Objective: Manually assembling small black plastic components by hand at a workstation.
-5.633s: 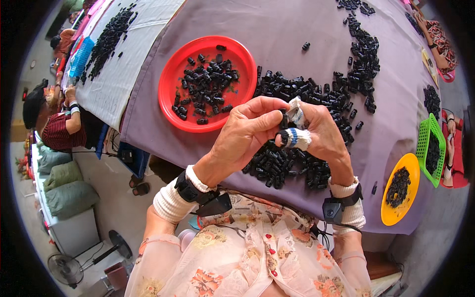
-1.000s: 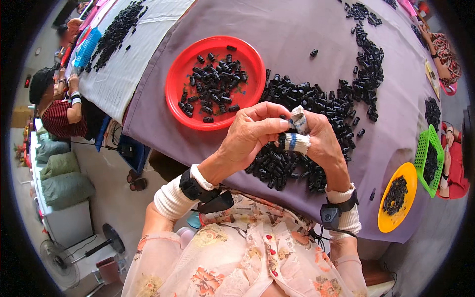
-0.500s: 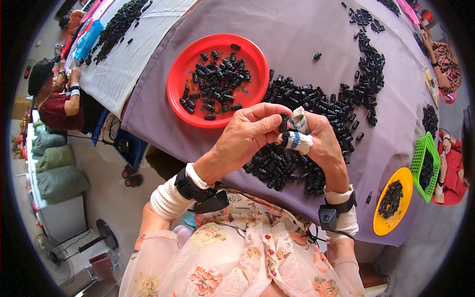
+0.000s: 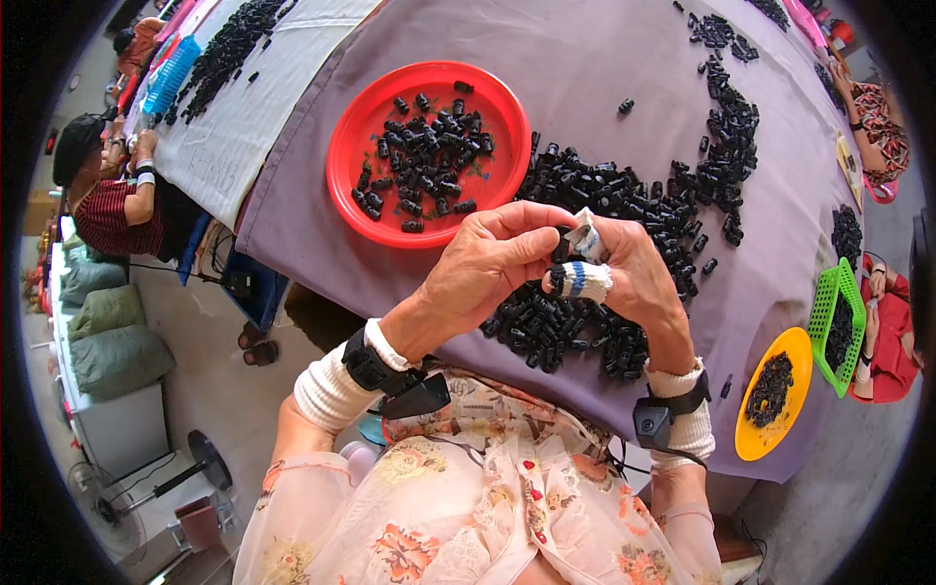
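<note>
"While your left hand [image 4: 487,261] and right hand [image 4: 636,271] both grasp one small black cylindrical part [image 4: 561,246], you seem to be working it by fingertip."

"Then you probably need a steady pinch next. Your black-part heap [image 4: 595,185] spreads beneath and beyond; your red plate [image 4: 341,161] sits farther left."

Small cylindrical parts [image 4: 595,187]: black. Round tray [image 4: 338,166]: red. Tablecloth [image 4: 575,58]: greyish mauve, plain. Finger covers [image 4: 588,281]: white (the lower one banded blue). Plate [image 4: 756,439]: yellow-orange. Basket [image 4: 824,304]: bright green. Blouse [image 4: 409,551]: pale peach, orange florals.
</note>
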`<state>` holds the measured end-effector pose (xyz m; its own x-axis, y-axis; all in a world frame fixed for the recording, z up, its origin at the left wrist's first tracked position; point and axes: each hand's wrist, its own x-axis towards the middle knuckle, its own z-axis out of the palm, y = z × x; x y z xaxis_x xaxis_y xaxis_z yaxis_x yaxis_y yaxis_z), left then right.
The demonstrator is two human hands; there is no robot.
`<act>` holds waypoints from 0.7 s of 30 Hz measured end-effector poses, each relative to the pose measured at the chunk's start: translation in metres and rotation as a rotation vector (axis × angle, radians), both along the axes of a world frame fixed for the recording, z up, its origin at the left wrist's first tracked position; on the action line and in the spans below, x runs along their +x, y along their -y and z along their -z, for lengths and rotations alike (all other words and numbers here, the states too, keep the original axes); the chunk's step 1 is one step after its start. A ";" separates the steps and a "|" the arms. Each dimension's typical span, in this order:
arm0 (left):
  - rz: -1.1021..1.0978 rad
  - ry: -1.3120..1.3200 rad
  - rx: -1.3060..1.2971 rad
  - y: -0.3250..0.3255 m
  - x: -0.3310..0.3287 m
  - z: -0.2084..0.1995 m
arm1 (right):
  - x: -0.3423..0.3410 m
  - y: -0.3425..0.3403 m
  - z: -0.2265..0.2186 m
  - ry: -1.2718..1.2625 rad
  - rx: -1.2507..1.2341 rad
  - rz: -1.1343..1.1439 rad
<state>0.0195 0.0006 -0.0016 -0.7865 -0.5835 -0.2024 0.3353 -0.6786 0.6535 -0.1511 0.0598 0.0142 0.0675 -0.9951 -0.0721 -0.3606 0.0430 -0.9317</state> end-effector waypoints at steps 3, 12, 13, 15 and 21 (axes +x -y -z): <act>-0.006 0.008 0.004 0.000 -0.001 0.001 | -0.001 0.000 0.000 0.005 0.007 -0.010; -0.007 0.031 -0.020 0.000 -0.001 -0.001 | 0.001 -0.002 0.006 0.040 -0.001 0.000; -0.012 0.036 -0.023 0.000 -0.001 -0.001 | 0.001 -0.002 0.006 0.036 -0.006 -0.007; -0.013 0.033 -0.021 0.000 0.000 -0.001 | 0.001 -0.003 0.005 0.032 -0.011 -0.014; 0.000 0.013 -0.027 0.001 0.000 0.003 | 0.004 -0.004 0.000 0.016 0.022 0.002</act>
